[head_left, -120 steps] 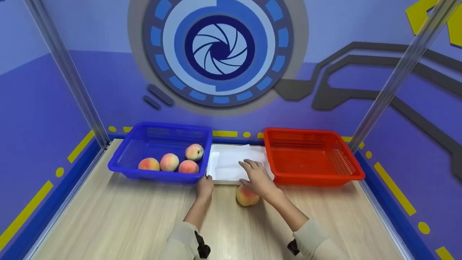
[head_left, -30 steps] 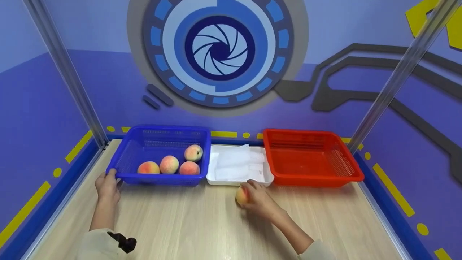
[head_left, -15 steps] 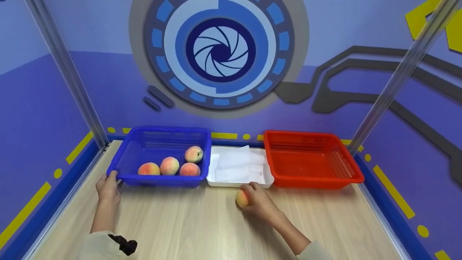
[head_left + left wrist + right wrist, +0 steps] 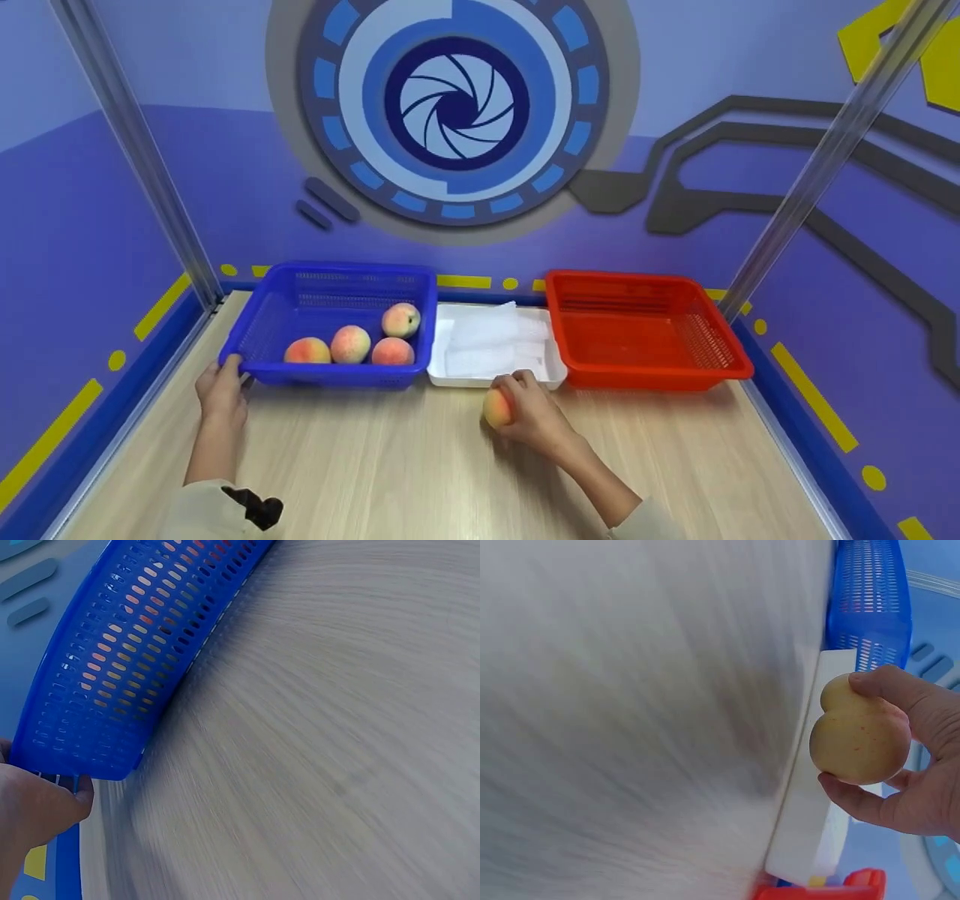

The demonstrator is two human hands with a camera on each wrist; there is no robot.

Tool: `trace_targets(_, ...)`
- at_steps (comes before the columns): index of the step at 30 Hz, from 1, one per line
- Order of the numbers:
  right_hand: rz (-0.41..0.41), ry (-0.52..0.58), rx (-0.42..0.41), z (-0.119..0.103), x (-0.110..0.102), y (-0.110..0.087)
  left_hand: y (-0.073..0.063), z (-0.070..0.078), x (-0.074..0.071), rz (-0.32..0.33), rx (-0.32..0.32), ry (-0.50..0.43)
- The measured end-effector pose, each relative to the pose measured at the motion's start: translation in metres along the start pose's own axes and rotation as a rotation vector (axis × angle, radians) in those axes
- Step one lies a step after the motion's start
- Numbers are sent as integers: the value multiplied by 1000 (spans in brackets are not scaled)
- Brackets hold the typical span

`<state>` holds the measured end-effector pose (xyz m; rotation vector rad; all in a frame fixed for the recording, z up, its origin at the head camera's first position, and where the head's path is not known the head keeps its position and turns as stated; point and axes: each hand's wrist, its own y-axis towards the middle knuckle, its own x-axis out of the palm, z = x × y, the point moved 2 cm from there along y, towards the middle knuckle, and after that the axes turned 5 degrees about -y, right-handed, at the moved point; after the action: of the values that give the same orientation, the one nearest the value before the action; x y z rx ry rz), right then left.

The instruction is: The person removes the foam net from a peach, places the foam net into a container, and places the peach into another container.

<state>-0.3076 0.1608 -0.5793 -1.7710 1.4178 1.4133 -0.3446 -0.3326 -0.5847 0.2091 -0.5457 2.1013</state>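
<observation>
A yellow and pink peach (image 4: pixel 862 736) is held between the thumb and fingers of my right hand (image 4: pixel 534 412), just in front of the white tray (image 4: pixel 457 381). The right wrist view shows its cleft side clear of the tabletop. At the front left corner of the blue basket (image 4: pixel 330 370), my left hand (image 4: pixel 221 391) grips the rim, seen also in the left wrist view, where the hand (image 4: pixel 41 806) holds the corner of the perforated wall. Several peaches lie inside that basket, among them one peach (image 4: pixel 351 344) near the middle.
White sheets (image 4: pixel 487 341) lie in the tray, which stands between the two baskets. To its right is a red basket (image 4: pixel 637 369) with no fruit visible in it. A wooden tabletop (image 4: pixel 375 465) extends in front, and printed panels enclose the back and sides.
My left hand has gone from the tray's front left corner to the blue basket's left corner. My right hand has taken hold of the peach and lately shifted slightly left with it.
</observation>
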Motion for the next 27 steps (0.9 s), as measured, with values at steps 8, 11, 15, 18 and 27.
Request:
trace_targets(8, -3, 37, 10, -10, -12, 1, 3, -2, -1, 7, -6, -2)
trace_targets(11, -22, 55, 20, -14, -15, 3, 3, -2, 0, -2, -6, -1)
trace_targets(15, -1, 66, 1, -20, -19, 6, 3, -2, 0, -10, -14, -3)
trace_targets(18, 26, 72, -7, -26, -21, 9, 2, -1, 0, -9, -7, -3)
trace_targets(27, 81, 148, 3, -41, -26, 17, 1, -2, 1, -4, 16, 7)
